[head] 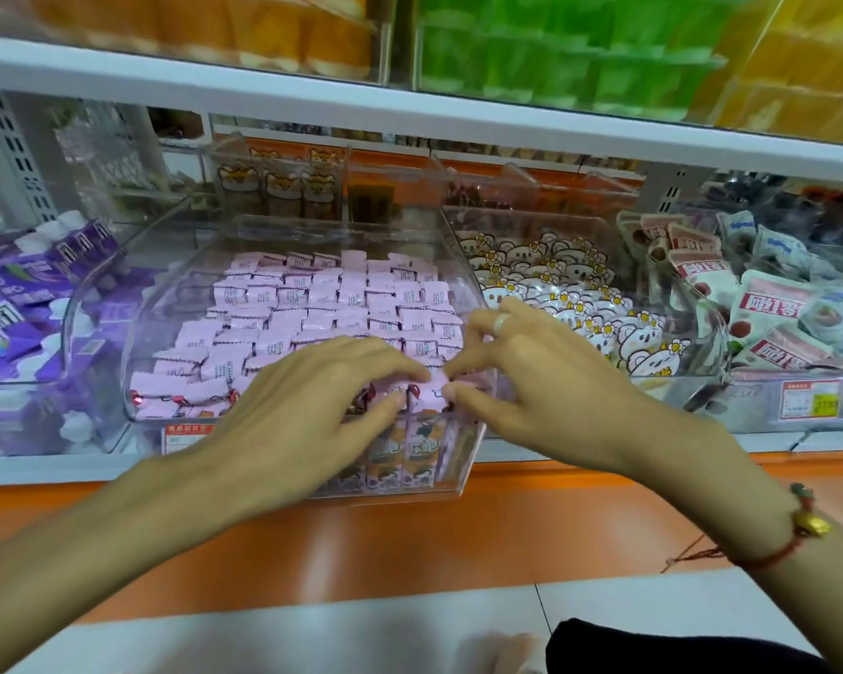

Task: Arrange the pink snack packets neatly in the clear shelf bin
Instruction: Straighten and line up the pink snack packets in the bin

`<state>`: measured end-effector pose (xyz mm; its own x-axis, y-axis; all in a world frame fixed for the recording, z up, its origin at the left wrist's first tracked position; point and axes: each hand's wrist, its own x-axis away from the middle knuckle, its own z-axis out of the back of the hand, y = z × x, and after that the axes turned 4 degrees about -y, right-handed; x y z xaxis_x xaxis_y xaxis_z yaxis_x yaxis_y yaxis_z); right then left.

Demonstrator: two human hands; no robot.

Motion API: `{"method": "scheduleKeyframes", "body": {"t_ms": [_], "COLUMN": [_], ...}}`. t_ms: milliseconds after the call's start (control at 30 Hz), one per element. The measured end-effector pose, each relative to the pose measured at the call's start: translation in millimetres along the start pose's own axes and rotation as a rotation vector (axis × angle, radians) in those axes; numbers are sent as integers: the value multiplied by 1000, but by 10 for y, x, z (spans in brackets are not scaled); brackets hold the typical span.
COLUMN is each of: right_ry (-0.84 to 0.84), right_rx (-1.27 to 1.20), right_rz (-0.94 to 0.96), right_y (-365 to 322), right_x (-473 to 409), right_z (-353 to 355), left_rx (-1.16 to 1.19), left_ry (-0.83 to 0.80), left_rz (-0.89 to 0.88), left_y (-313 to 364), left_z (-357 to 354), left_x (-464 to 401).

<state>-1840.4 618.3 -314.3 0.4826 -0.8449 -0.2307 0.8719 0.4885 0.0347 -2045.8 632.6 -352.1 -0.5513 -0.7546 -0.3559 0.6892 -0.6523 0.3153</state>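
While both hands pinch 1 pink packet (434, 387) at the clear bin (132, 304) front, I judge it light, crinkly; take its sealed edges.

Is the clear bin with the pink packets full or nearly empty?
Full: the pink packets cover the clear bin in rows from back wall to front lip, hiding its floor.

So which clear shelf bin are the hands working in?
The middle clear bin of pink snack packets; left hand and right hand pinch one at its front.
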Motion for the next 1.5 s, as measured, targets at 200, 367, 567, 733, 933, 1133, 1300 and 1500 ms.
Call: {"method": "scheduleKeyframes", "body": {"t_ms": [200,367,567,733,933,1133,1300,1500], "right_ry": [-15,53,196,686,801,480,501,346], "right_rx": [23,68,69,-360,-861,-1344,-830,-220], "right_rz": [-98,-7,57,-112,-299,-503,-345,81], "right_y": [122,101,13,24,61,-24,14,-136], "right_x": [62,62,64,72,100,24,58,87], "right_z": [67,32,-73,87,209,96,107,35], "left_rx": [-64,-75,-101,-104,258,651,987,992], "left_ry": [-35,-40,-91,-111,28,36,132,35], "left_rz": [-24,-28,-51,-45,85,143,473,535], "left_y": [1,12,1,-3,67,302,209,174], "left_z": [10,20,31,26,103,167,294,289], "left_x": [-29,-30,-50,-64,-16,3,-84,-107]}}
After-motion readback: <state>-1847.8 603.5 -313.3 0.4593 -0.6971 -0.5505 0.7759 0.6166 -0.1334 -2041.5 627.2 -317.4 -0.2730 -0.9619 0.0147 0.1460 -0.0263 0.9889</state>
